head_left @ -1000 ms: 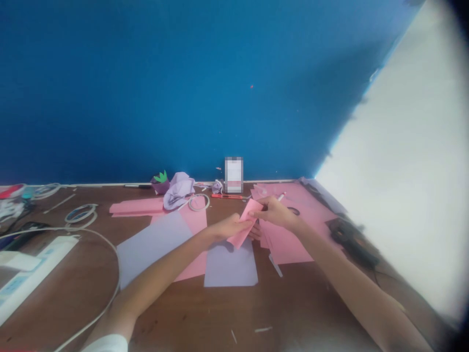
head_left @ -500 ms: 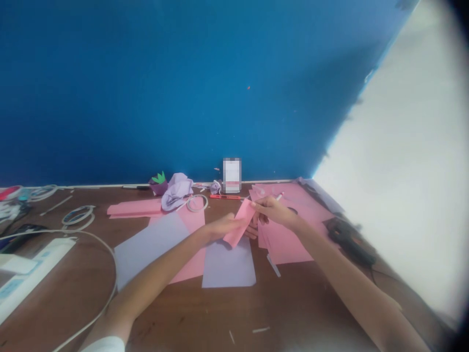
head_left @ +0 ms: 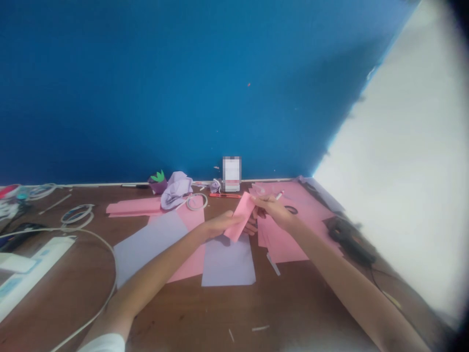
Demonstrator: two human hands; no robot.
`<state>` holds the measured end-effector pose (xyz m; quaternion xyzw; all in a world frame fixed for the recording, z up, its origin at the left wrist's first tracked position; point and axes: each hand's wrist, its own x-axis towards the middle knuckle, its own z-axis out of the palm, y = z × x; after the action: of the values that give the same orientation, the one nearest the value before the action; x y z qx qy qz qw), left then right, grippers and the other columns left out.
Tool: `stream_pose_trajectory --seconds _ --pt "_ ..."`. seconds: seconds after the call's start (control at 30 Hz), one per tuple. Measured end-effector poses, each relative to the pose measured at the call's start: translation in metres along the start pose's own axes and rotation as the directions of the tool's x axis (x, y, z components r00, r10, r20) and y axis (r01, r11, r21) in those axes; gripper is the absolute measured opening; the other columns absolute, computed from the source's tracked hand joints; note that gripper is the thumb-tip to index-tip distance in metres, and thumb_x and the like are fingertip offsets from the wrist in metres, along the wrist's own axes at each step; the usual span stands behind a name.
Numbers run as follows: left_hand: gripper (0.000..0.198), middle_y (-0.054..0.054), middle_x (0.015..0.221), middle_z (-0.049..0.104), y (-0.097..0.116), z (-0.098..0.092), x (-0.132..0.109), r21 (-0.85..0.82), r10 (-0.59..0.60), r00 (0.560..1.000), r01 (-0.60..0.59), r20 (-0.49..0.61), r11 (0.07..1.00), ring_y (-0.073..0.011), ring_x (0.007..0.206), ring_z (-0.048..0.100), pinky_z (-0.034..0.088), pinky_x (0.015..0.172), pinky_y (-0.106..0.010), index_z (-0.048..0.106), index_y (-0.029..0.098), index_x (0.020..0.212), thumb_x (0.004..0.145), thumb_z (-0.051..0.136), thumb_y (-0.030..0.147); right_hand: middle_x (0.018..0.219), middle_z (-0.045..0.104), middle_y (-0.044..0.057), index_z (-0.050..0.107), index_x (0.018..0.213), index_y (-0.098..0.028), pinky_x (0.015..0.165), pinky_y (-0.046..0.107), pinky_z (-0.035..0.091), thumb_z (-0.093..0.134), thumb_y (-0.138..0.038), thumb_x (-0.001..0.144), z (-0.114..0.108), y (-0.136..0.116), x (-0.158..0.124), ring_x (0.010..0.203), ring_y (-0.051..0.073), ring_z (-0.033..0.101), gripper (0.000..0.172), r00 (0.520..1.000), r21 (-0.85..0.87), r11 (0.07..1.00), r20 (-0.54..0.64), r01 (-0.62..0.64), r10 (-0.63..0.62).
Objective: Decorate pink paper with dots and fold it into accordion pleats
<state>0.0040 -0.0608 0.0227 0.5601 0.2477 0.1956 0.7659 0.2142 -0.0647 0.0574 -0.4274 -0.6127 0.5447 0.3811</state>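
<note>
A folded strip of pink paper (head_left: 240, 217) is held tilted above the table. My left hand (head_left: 224, 222) grips it from the left, thumb in front and fingers behind, their tips showing past its right edge. At the upper right corner, my right hand (head_left: 270, 208) pinches the strip between thumb and fingers. Beneath lies a lilac sheet of paper (head_left: 227, 266). Another lilac sheet (head_left: 152, 244) rests to the left, partly over a pink sheet (head_left: 194, 261). To the right are several pink sheets (head_left: 289, 244) with scissor-like dark handles (head_left: 291, 209) on them.
A red cutter (head_left: 225, 195), crumpled lilac paper (head_left: 177, 189), a tape roll (head_left: 197, 202) and a small purple pot with green paper leaves (head_left: 158, 183) stand along the back. A white power strip (head_left: 36, 274) and cable (head_left: 114, 259) occupy the left. A dark tool (head_left: 350, 239) lies right.
The pink strip, still in both hands, has risen slightly and its lower end looks flatter. My right hand has shifted a little upward; the sheets on the table stay put.
</note>
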Motion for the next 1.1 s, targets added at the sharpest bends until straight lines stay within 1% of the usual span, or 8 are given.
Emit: stream_pose_trajectory --seconds 0.17,0.27,0.4,0.6,0.77,0.87,0.97,1.1 --pt "0.059 -0.024 0.114 0.065 0.003 -0.002 -0.002 0.091 -0.06 0.998 0.061 -0.009 0.994 -0.0279 0.101 0.066 0.048 0.093 -0.041 0.062 0.007 0.113 0.079 0.062 0.055 0.052 0.055 0.001 0.054 0.054 -0.016 0.045 0.025 0.03 0.056 -0.063 0.079 -0.005 -0.009 -0.001 0.044 0.008 0.041 0.053 0.985 -0.041 0.998 -0.16 0.054 -0.06" --pt "0.06 -0.024 0.113 0.065 -0.001 -0.002 0.0 0.087 -0.053 0.998 0.055 -0.027 0.995 -0.0277 0.1 0.066 0.048 0.092 -0.04 0.064 0.007 0.111 0.079 0.061 0.057 0.053 0.056 0.002 0.055 0.055 -0.016 0.046 0.025 0.033 0.056 -0.068 0.075 -0.001 0.0 0.001 0.047 0.01 0.045 0.055 0.996 -0.11 0.994 -0.09 0.0 -0.01" --pt "0.059 -0.023 0.11 0.066 -0.004 -0.004 0.002 0.1 -0.041 0.998 0.045 -0.049 0.994 -0.028 0.098 0.067 0.048 0.09 -0.041 0.065 0.007 0.109 0.078 0.061 0.058 0.05 0.055 0.001 0.055 0.054 -0.017 0.049 0.025 0.036 0.052 -0.069 0.078 0.002 0.013 0.006 0.048 0.011 0.048 0.057 0.996 -0.16 0.987 -0.083 -0.031 0.018" --pt "0.062 -0.022 0.101 0.069 -0.005 -0.012 0.006 0.137 0.018 0.992 0.0 -0.128 0.991 -0.0255 0.09 0.069 0.05 0.084 -0.037 0.064 0.007 0.106 0.077 0.059 0.062 0.055 0.06 0.003 0.059 0.057 -0.016 0.05 0.025 0.037 0.051 -0.066 0.08 -0.006 0.012 0.007 0.052 0.011 0.052 0.056 0.998 -0.164 0.986 -0.057 -0.011 0.002" --pt "0.061 -0.019 0.089 0.071 -0.015 -0.015 0.009 0.178 0.083 0.984 -0.054 -0.16 0.983 -0.0225 0.078 0.069 0.051 0.076 -0.033 0.064 0.005 0.096 0.082 0.05 0.063 0.062 0.062 0.003 0.061 0.062 -0.016 0.057 0.026 0.041 0.052 -0.064 0.081 0.001 0.015 0.006 0.061 0.014 0.057 0.053 1.0 -0.153 0.988 0.019 -0.011 0.014" --pt "0.059 -0.016 0.085 0.07 -0.018 -0.014 0.01 0.237 0.119 0.98 -0.079 -0.16 0.968 -0.02 0.073 0.067 0.049 0.067 -0.029 0.062 0.007 0.093 0.085 0.044 0.063 0.062 0.061 0.002 0.059 0.06 -0.016 0.059 0.027 0.041 0.051 -0.063 0.082 0.005 0.02 0.007 0.06 0.014 0.055 0.053 1.0 -0.13 0.991 -0.01 -0.019 0.018" --pt "0.054 -0.008 0.076 0.065 -0.018 -0.015 0.011 0.447 0.161 0.96 -0.044 -0.227 0.893 -0.0157 0.065 0.059 0.042 0.058 -0.025 0.059 0.01 0.082 0.087 0.04 0.061 0.061 0.06 0.002 0.057 0.058 -0.017 0.059 0.027 0.041 0.054 -0.063 0.08 0.001 0.028 0.01 0.058 0.013 0.053 0.052 0.998 -0.137 0.991 -0.068 -0.008 -0.001" --pt "0.043 0.002 0.065 0.048 -0.017 -0.017 0.013 0.736 0.422 0.849 -0.059 -0.318 0.674 -0.0107 0.062 0.043 0.032 0.058 -0.023 0.048 0.014 0.067 0.089 0.044 0.051 0.063 0.063 0.003 0.06 0.059 -0.016 0.062 0.028 0.041 0.053 -0.064 0.081 -0.007 0.037 0.014 0.06 0.014 0.055 0.053 0.995 -0.165 0.986 -0.094 0.014 -0.03"
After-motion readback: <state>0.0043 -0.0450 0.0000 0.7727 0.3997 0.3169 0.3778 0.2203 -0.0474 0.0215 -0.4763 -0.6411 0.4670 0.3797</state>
